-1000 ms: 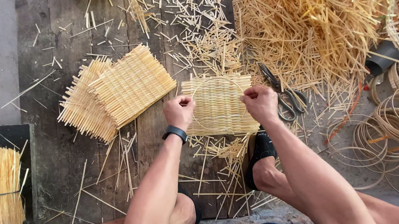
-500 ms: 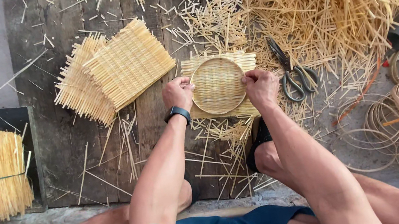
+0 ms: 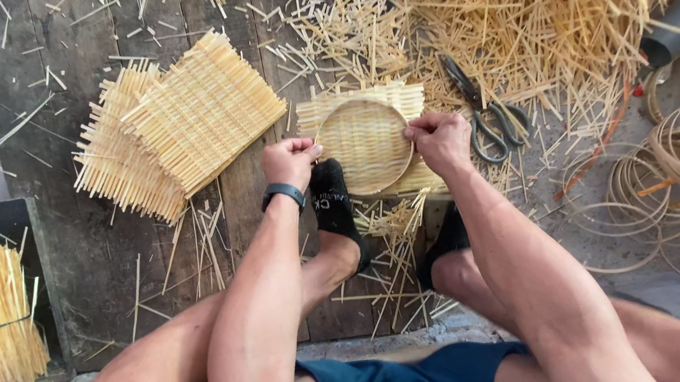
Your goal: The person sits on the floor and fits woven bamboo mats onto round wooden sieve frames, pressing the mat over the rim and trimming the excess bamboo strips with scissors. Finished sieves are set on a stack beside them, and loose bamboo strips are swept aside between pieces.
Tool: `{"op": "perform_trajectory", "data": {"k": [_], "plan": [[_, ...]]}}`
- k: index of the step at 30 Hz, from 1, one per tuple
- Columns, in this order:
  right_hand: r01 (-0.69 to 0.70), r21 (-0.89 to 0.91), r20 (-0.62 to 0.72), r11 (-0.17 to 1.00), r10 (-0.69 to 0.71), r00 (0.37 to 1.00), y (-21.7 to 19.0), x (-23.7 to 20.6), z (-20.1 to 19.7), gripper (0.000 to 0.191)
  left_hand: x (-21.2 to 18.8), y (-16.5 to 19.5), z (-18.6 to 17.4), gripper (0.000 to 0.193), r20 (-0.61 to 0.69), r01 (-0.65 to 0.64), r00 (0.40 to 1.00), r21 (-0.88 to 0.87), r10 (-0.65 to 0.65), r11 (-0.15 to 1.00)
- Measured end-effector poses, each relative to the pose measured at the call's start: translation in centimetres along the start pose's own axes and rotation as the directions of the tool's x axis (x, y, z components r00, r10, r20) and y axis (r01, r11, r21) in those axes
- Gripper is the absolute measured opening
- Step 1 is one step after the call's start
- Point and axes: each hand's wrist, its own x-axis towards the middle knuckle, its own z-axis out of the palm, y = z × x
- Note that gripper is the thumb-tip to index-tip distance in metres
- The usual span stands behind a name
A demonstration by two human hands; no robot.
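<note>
Left hand point(image 3: 291, 160) and right hand point(image 3: 439, 139) grip one round bamboo hoop point(image 3: 366, 146) on one woven mat point(image 3: 318, 114); two mats point(image 3: 182, 125) left; one pair of scissors point(image 3: 483, 112) right.

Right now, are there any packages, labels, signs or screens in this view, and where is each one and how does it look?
Packages, signs: none visible.
Smartwatch: on the left wrist, black band; its screen is not visible.
Sock print: small pale marking on the black sock, just below the left hand.
Everything else is woven mats, cut strips, rings and scissors, without labels.
</note>
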Motion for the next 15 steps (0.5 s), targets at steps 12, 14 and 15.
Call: {"op": "perform_trajectory", "data": {"k": [12, 14, 15], "plan": [[0.067, -0.098, 0.158, 0.993, -0.051, 0.986, -1.5, 2.0, -2.1, 0.019, 1.0, 1.7, -1.2, 0.016, 0.187, 0.135, 0.972, 0.046, -0.141, 0.99], [0.206, -0.241, 0.16, 0.948, -0.17, 0.972, -3.4, 0.7, -2.5, 0.027, 1.5, 3.5, -1.0, 0.014, 0.16, -0.285, 0.958, 0.437, 0.239, 0.853], [0.379, -0.315, 0.165, 0.87, -0.343, 0.925, -4.2, -0.3, -2.5, 0.053, 1.7, 4.2, -0.6, 0.014, 0.212, -0.442, 0.891, 0.603, 0.401, 0.664]]}}
